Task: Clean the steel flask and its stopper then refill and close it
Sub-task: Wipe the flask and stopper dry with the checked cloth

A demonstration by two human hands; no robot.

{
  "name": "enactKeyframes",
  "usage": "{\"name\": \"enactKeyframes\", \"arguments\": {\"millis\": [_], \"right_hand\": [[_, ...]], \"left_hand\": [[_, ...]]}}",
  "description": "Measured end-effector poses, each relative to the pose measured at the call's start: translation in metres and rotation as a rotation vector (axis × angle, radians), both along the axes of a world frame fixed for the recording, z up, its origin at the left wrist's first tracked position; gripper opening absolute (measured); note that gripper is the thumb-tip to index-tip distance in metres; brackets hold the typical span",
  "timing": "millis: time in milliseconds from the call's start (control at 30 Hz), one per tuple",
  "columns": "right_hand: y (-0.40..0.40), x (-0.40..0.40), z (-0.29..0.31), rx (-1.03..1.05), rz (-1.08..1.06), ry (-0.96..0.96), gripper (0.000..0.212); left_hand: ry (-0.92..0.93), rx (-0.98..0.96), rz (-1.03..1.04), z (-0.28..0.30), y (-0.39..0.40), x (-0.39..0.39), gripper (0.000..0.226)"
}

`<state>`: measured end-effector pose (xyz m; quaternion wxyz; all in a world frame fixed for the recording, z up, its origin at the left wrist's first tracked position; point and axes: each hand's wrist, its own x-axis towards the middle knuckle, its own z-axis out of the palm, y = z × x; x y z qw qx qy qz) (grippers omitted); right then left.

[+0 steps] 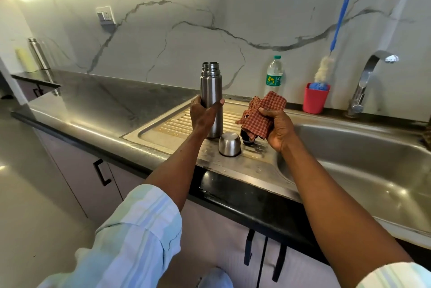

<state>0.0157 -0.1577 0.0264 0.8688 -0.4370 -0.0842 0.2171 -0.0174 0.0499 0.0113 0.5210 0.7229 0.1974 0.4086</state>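
Your left hand [202,114] gripped the steel flask [211,99] low on its body, fingers curled round it, while it stood upright on the ribbed drainboard [163,128] near the centre of the frame. Its long axis ran vertical, its open threaded mouth pointing up, well above your grip. Your right hand [277,128] clutched the checked cloth [263,113] bunched just right of the flask, apart from it, and was the nearer hand to the mouth for any wiping or pouring.

Below the cloth, at its lower edge, a dark rounded piece [247,139] showed on the drainboard; it was probably the stopper, though the cloth hid most of it. The steel cup lid [229,144] sat upside down just in front of the flask, nearly touching its base.

The water bottle [273,75] stood behind and to the right, against the wall, with the red cup [314,99] and bottle brush [323,71] further right. The sink basin [349,159] lay open to the right of centre; the counter [93,96] at middle left offered bare room. By my judgement, the lid at the flask's foot was what you could have knocked when shifting it.
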Motion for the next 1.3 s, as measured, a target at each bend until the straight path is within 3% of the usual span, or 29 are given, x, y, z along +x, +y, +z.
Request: {"name": "enactKeyframes", "arguments": {"millis": [167,333,467,567,700,800,900,1000,1100,1167,1233,1300], "right_hand": [[-0.002,-0.002,-0.001,0.004,0.004,-0.013,0.041],[-0.006,-0.009,0.000,-0.015,0.001,-0.014,0.042],[-0.011,-0.018,0.002,-0.011,0.004,-0.010,0.032],[-0.015,-0.025,0.006,-0.001,-0.011,-0.010,0.034],[-0.023,-0.036,0.008,-0.008,-0.047,0.009,0.036],[-0.037,-0.043,0.006,-0.024,-0.080,0.023,0.040],[-0.060,-0.043,0.011,0.023,-0.171,0.048,0.022],[-0.091,-0.029,0.021,0.034,-0.360,-0.016,0.020],[-0.132,-0.015,0.026,-0.266,-0.587,-0.209,0.017],[-0.161,-0.006,0.028,-0.410,-0.688,-0.266,0.012],[-0.183,0.005,0.022,-0.458,-0.754,-0.224,0.013],[-0.201,0.013,0.011,-0.471,-0.791,-0.155,0.015]], "left_hand": [[0.011,-0.028,-0.021,0.000,-0.002,-0.003,0.070],[0.062,-0.079,0.067,0.001,-0.016,-0.014,0.109],[-0.027,-0.074,0.218,0.001,-0.041,-0.036,0.059],[0.117,-0.098,-0.052,-0.007,-0.055,-0.050,0.050],[0.460,0.061,-0.186,-0.018,-0.070,-0.070,0.099],[0.591,0.253,-0.133,-0.026,-0.077,-0.078,0.084],[0.455,0.280,-0.052,-0.021,-0.089,-0.078,0.069],[0.267,0.144,-0.228,-0.005,-0.117,-0.068,0.066],[0.243,0.083,-0.463,0.008,-0.158,-0.047,0.056],[0.239,-0.095,-0.639,0.011,-0.189,-0.025,0.055],[0.251,-0.209,-0.750,0.011,-0.218,-0.004,0.054],[0.285,-0.106,-0.771,0.008,-0.243,0.023,0.068]]}}
